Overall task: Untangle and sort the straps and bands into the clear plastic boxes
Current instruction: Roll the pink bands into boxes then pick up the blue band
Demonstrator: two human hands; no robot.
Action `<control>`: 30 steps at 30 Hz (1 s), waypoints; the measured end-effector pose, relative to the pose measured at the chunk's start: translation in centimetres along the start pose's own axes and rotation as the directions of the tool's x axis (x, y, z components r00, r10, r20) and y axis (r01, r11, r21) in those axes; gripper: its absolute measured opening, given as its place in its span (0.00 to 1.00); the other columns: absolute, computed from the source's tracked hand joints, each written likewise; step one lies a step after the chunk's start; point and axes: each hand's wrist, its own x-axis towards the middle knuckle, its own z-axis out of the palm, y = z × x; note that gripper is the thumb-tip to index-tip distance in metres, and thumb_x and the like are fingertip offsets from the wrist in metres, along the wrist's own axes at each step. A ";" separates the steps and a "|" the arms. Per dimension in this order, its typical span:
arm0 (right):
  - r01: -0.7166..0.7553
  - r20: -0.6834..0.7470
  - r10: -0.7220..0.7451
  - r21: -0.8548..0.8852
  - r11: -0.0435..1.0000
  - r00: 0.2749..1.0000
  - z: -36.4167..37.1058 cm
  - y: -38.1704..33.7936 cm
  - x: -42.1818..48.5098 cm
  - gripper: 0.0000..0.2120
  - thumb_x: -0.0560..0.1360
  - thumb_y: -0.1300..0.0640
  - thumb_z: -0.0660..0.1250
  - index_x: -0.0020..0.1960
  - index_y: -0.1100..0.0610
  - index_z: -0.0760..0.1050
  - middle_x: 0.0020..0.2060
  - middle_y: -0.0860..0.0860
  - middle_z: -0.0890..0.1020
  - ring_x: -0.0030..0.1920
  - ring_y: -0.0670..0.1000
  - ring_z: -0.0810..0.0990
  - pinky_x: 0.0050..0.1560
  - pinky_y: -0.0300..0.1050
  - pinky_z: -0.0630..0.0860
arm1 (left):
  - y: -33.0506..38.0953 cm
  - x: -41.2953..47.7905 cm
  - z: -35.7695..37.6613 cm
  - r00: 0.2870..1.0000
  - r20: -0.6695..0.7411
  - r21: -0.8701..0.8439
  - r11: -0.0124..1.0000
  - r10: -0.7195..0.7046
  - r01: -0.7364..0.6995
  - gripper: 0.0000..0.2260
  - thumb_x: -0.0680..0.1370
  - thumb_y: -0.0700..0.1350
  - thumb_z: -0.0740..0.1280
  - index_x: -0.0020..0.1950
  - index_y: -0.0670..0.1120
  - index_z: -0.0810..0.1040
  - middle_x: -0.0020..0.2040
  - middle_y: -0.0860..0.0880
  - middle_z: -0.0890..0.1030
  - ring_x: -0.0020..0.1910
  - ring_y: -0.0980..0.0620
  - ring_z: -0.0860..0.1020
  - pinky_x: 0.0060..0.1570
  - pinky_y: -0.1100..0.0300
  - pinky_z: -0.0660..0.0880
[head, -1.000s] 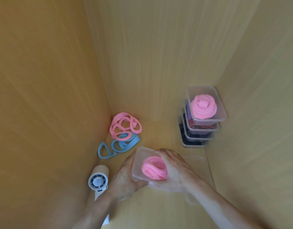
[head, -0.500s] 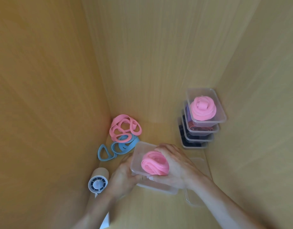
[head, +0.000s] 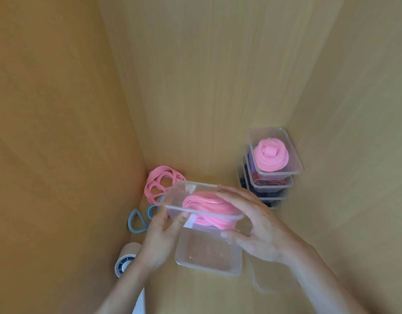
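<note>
A clear box (head: 176, 198) with a coiled pink band (head: 209, 208) inside is held tilted, just above an empty clear box (head: 206, 254) on the wooden surface. Left hand (head: 160, 236): fingers curled on the box's left end. Right hand (head: 258, 225): fingers spread over the band and far rim, thumb pressed on the near wall, so clamped on the box. A stack of boxes (head: 265, 186) is seen in the right back corner, its top one filled with a pink coil (head: 271, 155). Loose pink bands (head: 159, 184) and blue bands (head: 135, 222) are tangled in the left corner. A white cylinder (head: 126, 259) lies lower left.
</note>
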 end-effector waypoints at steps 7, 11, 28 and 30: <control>0.058 -0.181 -0.057 0.003 0.998 0.982 -0.8 -1.6 -0.6 0.32 0.71 0.59 0.78 0.72 0.49 0.72 0.70 0.39 0.71 0.75 0.46 0.66 0.73 0.37 0.61 | 2.8 1.9 1.0 0.997 0.045 -0.110 0.992 0.066 -0.061 0.24 0.74 0.64 0.64 0.62 0.51 0.79 0.57 0.54 0.84 0.59 0.56 0.81 0.57 0.66 0.74; 0.069 -0.288 -0.071 -0.015 0.997 0.955 -1.4 -1.5 -0.3 0.29 0.71 0.60 0.78 0.71 0.53 0.75 0.69 0.42 0.74 0.73 0.50 0.70 0.72 0.47 0.67 | 4.0 3.6 2.0 0.993 0.046 -0.156 0.983 0.106 -0.097 0.24 0.74 0.67 0.65 0.66 0.57 0.77 0.63 0.56 0.82 0.66 0.56 0.77 0.67 0.54 0.70; -0.212 -0.699 -0.201 -0.457 0.864 0.687 -4.0 0.0 1.2 0.20 0.71 0.45 0.74 0.61 0.51 0.82 0.64 0.46 0.80 0.61 0.53 0.76 0.56 0.56 0.71 | 9.4 11.4 10.1 0.985 -0.030 -0.305 0.937 0.168 -0.169 0.20 0.79 0.48 0.69 0.67 0.44 0.71 0.63 0.45 0.79 0.60 0.51 0.79 0.65 0.50 0.75; -0.295 -0.738 -0.209 -0.489 0.821 0.642 -4.1 0.8 1.8 0.20 0.70 0.47 0.76 0.60 0.49 0.82 0.63 0.46 0.80 0.58 0.54 0.76 0.55 0.57 0.70 | 9.7 12.1 11.4 0.992 -0.030 -0.307 0.943 0.126 -0.129 0.17 0.79 0.34 0.67 0.66 0.43 0.70 0.62 0.43 0.77 0.54 0.53 0.78 0.59 0.62 0.76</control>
